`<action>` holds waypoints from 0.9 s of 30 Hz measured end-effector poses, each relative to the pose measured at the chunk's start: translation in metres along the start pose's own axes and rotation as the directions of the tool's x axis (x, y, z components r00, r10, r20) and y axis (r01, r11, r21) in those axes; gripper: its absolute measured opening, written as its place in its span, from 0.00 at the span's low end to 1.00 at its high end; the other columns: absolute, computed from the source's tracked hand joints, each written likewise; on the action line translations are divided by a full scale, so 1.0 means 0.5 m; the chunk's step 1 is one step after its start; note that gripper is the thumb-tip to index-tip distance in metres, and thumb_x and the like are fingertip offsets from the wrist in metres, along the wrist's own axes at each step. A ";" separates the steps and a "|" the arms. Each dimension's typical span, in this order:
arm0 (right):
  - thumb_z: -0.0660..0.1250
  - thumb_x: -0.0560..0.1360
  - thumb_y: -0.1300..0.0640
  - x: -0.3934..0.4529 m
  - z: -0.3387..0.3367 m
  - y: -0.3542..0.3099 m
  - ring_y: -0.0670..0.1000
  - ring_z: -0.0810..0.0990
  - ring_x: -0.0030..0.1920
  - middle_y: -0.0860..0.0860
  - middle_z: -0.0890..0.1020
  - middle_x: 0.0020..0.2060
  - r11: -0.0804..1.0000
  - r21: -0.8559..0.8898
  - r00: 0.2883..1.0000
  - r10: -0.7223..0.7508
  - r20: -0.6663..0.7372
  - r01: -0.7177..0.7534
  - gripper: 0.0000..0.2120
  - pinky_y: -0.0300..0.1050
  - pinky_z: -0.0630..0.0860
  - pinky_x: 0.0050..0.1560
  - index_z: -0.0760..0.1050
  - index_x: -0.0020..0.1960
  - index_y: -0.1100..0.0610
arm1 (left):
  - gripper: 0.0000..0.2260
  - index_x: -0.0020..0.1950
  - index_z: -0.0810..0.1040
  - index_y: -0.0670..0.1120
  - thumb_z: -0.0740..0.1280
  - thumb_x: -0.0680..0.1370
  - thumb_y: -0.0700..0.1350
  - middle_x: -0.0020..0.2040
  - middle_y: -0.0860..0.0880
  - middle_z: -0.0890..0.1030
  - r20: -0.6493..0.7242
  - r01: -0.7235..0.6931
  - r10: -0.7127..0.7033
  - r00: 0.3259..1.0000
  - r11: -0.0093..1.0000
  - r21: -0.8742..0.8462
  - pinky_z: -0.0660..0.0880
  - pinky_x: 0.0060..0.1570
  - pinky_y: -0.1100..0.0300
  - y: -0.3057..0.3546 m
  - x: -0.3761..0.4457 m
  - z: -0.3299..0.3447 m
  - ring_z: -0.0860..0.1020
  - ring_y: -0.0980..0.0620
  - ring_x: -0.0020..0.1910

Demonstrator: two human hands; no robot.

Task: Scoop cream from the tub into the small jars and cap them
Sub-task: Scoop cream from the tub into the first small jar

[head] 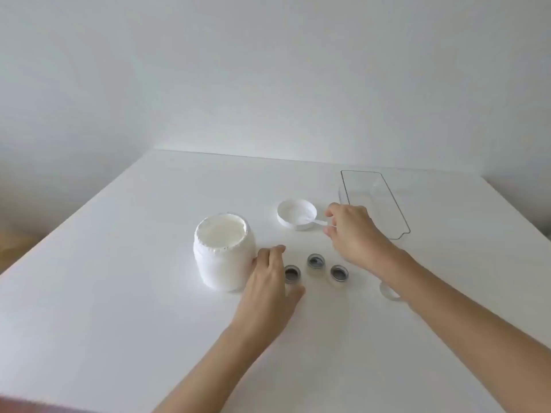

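Note:
A white tub (pixel 224 254) full of cream stands open on the white table (pixel 119 293). My left hand (pixel 268 281) rests against the tub's right side with relaxed fingers. Three small open jars (pixel 316 261) stand in a row just right of that hand. The tub's white lid (pixel 293 212) lies upside down behind them, with a small white spoon (pixel 317 222) resting in it. My right hand (pixel 351 231) pinches the spoon's handle at the lid's right edge.
A clear plastic tray (pixel 396 204) sits at the back right. A small clear cap (pixel 389 293) lies partly under my right forearm. A white wall stands behind the table's far edge.

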State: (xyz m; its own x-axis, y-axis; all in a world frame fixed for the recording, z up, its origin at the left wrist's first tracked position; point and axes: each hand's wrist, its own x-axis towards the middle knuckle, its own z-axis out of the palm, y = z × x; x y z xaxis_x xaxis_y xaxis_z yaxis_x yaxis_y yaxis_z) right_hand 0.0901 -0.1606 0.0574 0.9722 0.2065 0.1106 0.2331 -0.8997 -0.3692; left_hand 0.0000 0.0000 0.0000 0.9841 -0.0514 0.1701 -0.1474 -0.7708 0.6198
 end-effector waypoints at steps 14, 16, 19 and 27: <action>0.66 0.74 0.67 0.064 0.033 -0.010 0.62 0.77 0.44 0.61 0.78 0.43 0.995 -0.088 0.999 0.035 -0.012 -0.036 0.03 0.50 0.76 0.39 0.75 0.46 0.68 | 0.24 0.71 0.66 0.43 0.69 0.78 0.45 0.60 0.46 0.80 -0.071 -0.081 0.085 0.994 0.995 0.060 0.71 0.53 0.58 -0.004 -0.003 0.001 0.75 0.44 0.58; 0.63 0.74 0.69 0.066 0.033 -0.008 0.64 0.78 0.47 0.64 0.79 0.42 0.996 -0.081 0.998 0.033 -0.052 -0.037 0.04 0.54 0.79 0.43 0.76 0.45 0.69 | 0.23 0.71 0.67 0.43 0.69 0.78 0.44 0.61 0.45 0.78 -0.096 -0.100 0.100 0.990 0.995 0.006 0.73 0.53 0.55 -0.003 -0.011 -0.008 0.77 0.44 0.56; 0.65 0.74 0.65 0.066 0.021 -0.009 0.63 0.79 0.48 0.61 0.82 0.41 0.999 0.035 0.986 0.047 -0.162 -0.041 0.06 0.50 0.78 0.45 0.79 0.44 0.67 | 0.20 0.68 0.70 0.43 0.70 0.78 0.43 0.60 0.48 0.76 -0.130 -0.079 0.061 0.990 0.987 -0.142 0.76 0.47 0.64 -0.004 -0.030 -0.028 0.79 0.51 0.47; 0.75 0.68 0.58 0.031 -0.054 -0.071 0.42 0.72 0.26 0.47 0.80 0.28 0.794 0.605 0.986 0.047 -0.159 0.060 0.02 0.36 0.72 0.34 0.82 0.39 0.54 | 0.16 0.50 0.80 0.55 0.79 0.68 0.41 0.46 0.52 0.83 -0.190 0.068 -0.192 0.963 0.853 -0.518 0.75 0.41 0.73 -0.026 -0.103 -0.099 0.81 0.57 0.39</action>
State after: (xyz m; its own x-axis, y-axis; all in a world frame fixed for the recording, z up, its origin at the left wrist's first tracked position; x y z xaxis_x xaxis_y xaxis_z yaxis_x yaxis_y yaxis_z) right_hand 0.0964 -0.1357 0.0971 0.9660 0.1002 0.2385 0.2572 -0.4696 -0.8446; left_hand -0.0535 0.0442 0.0211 0.9571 0.2186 0.1901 -0.1102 -0.3321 0.9368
